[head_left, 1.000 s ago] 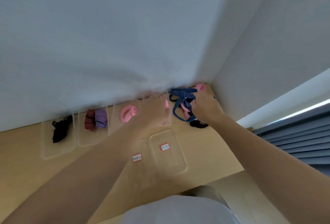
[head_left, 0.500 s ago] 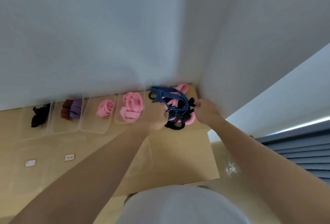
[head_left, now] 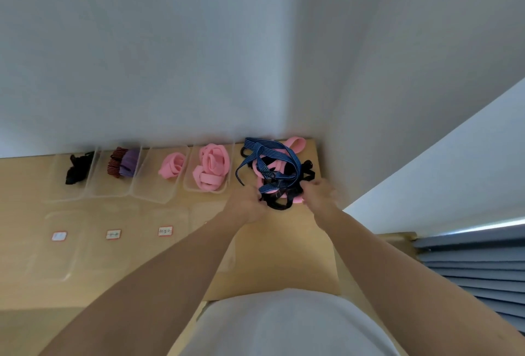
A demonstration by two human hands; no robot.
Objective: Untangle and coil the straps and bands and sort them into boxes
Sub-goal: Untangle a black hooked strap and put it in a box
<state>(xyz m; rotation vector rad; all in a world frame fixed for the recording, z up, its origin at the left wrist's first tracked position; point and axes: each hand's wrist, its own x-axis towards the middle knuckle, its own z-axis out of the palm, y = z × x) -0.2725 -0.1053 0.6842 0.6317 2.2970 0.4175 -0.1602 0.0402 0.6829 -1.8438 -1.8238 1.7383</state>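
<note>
Item: strap tangle [head_left: 273, 157], counter [head_left: 284, 245] corner; left hand [head_left: 246, 203] had joined right hand [head_left: 318, 193], both gripping it, untangling apparently restarting.

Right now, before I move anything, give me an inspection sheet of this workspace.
Surface: light wooden tabletop, set in a wall corner.
Job's things: tangle of blue striped strap, pink band and black straps; four clear plastic boxes in a row holding, from the left, a black strap, red-striped and purple bands, a small pink coil, larger pink coils.
Clutter: flat clear plastic pieces with white labels, in front of the boxes.
Grippers: left hand grips the tangle; right hand at its right edge, grip blurred.
Cables: nothing seen.
Surroundings: white walls, grey window blinds.
</note>
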